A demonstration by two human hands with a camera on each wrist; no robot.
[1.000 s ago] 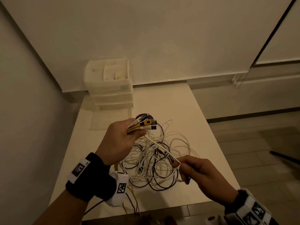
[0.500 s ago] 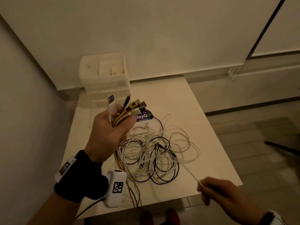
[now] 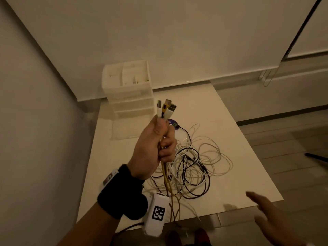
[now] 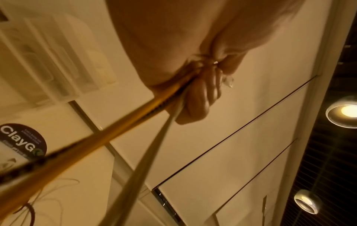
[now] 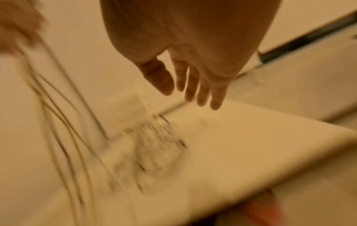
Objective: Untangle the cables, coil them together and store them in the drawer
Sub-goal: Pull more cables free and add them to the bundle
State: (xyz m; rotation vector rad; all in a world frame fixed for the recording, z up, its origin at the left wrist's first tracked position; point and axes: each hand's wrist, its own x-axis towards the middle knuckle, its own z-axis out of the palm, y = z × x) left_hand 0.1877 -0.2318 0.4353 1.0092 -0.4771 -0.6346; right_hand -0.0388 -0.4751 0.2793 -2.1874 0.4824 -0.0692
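My left hand is raised above the table and grips a bundle of cable ends, its USB plugs sticking up out of the fist. Yellow and white cables run down from the fist to a tangled heap of white, black and yellow cables on the white table. My right hand hovers with straight fingers and holds nothing, past the table's near right corner; the right wrist view shows its spread fingers above the blurred heap.
A translucent white drawer unit stands at the table's back left, against the wall. A round dark sticker lies on the table behind the heap. Some cable ends hang over the near table edge. Tiled floor lies to the right.
My left hand has lifted the bundle of plugs higher and turned them upright. My right hand pulled a white cable out to the near right, then let it go and opened.
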